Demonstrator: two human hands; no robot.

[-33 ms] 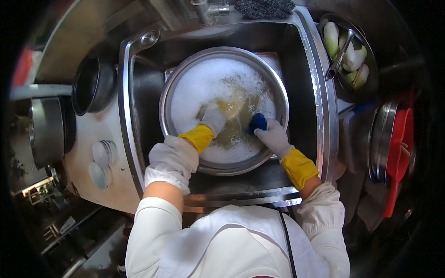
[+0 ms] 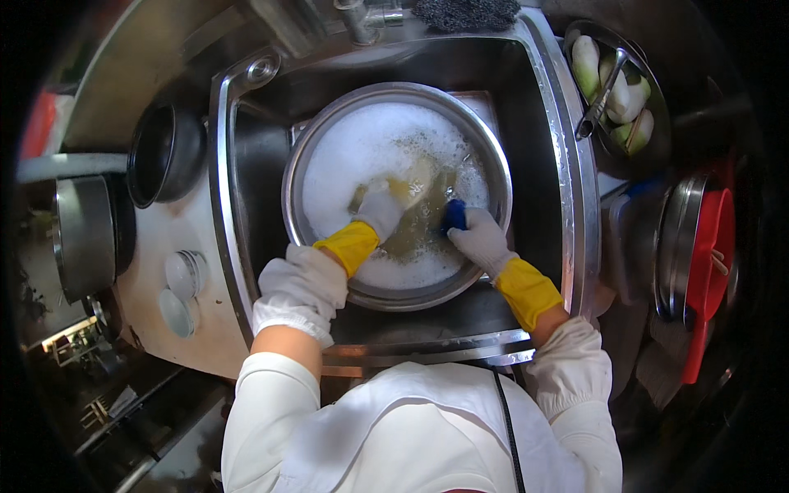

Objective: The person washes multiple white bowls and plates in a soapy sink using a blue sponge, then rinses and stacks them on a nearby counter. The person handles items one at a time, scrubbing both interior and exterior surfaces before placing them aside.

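A wide metal basin [image 2: 294, 205] of sudsy water stands in the sink. My left hand [image 2: 380, 214], in a white knit glove with a yellow cuff, dips its fingertips into the water at the basin's middle. Its closed fingers meet a pale yellowish thing [image 2: 417, 182] under the surface, whose shape the murky water and foam [image 2: 353, 144] blur. On the basin's right side my right hand [image 2: 483, 240], gloved the same way, is closed on a dark blue scrubbing pad [image 2: 454, 215] at the waterline.
The steel sink [image 2: 567, 205] surrounds the basin, with a faucet [image 2: 357, 20] and dark scouring mesh [image 2: 466, 12] behind. At right are a pan of pale, greenish vegetables [image 2: 586, 67] and a red strainer [image 2: 713, 255]. Left hold a black bowl [image 2: 156, 156], small white dishes [image 2: 181, 275] and a pot [image 2: 85, 234].
My right hand and the blue scrubbing pad have shifted very slightly left. My left hand stays at almost the same spot.
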